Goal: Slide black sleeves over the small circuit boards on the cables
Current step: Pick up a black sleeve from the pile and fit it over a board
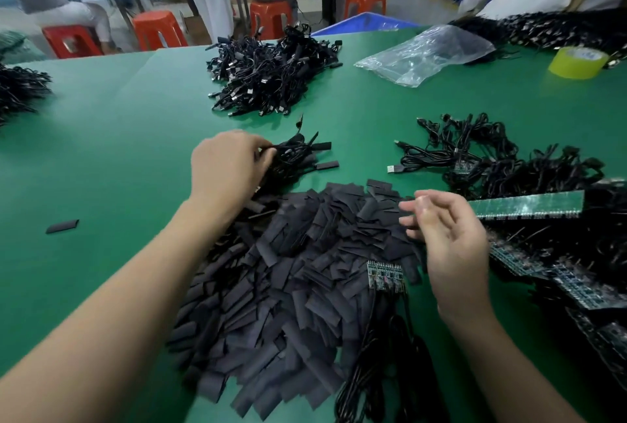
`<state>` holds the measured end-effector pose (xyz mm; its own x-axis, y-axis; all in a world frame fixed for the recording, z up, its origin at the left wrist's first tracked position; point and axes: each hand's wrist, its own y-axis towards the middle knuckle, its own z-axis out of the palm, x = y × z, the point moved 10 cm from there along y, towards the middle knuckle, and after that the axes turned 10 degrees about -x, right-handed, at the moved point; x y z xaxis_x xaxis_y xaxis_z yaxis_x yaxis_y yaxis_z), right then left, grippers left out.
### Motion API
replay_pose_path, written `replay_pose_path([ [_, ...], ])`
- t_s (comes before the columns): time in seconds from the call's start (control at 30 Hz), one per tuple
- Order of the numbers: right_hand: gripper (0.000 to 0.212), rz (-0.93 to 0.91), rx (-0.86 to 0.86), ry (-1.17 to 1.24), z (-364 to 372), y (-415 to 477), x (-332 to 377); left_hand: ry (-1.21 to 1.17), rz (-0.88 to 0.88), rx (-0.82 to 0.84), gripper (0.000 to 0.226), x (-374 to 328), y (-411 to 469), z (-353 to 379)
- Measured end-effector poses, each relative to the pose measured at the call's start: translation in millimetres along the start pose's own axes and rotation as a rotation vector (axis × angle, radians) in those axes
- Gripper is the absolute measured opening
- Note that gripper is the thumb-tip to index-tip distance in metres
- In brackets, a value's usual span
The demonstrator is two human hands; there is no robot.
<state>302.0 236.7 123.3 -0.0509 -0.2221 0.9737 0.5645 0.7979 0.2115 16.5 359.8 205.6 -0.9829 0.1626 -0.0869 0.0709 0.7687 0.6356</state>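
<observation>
A wide heap of flat black sleeves (pixel 288 273) covers the green mat in front of me. My left hand (pixel 225 164) reaches past it and grips a small bunch of sleeved cables (pixel 298 156). My right hand (pixel 448 242) hovers over the heap's right side with fingers loosely curled and nothing in them. A small green circuit board panel (pixel 385 278) with black cables (pixel 383 361) hanging from it lies on the heap near my right wrist. More board strips (pixel 529 207) with cables lie to the right.
A large pile of finished cables (pixel 268 73) sits further back, and loose USB cables (pixel 475 151) lie at the right. A clear plastic bag (pixel 424 52) and a yellow tape roll (pixel 578 62) lie at the far right. One stray sleeve (pixel 62 226) lies left. People sit beyond the table.
</observation>
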Motion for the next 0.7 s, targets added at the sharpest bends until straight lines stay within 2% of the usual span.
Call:
replay_pose_path([
  [0.13, 0.008, -0.103, 0.097, -0.189, 8, -2, 0, 0.043, 0.001, 0.093, 0.024, 14, 13, 37],
  [0.27, 0.013, -0.266, 0.345, -0.477, 29, -8, -1, 0.056, -0.019, 0.116, 0.037, 21, 10, 41],
  [0.37, 0.018, -0.385, 0.503, -0.647, 41, -18, -7, -0.095, -0.034, 0.092, 0.040, -5, -9, 18],
  [0.47, 0.018, -0.468, 0.522, -0.752, 41, -19, -9, -0.312, 0.034, 0.168, 0.026, -59, -56, -4],
  [0.57, 0.021, -0.528, 0.506, -0.822, 41, -20, -7, -0.409, 0.073, 0.288, 0.034, -102, -105, -8],
  [0.7, 0.021, -0.486, 0.517, -0.774, 43, -21, -3, -0.439, -0.010, 0.387, 0.038, -116, -136, 2],
])
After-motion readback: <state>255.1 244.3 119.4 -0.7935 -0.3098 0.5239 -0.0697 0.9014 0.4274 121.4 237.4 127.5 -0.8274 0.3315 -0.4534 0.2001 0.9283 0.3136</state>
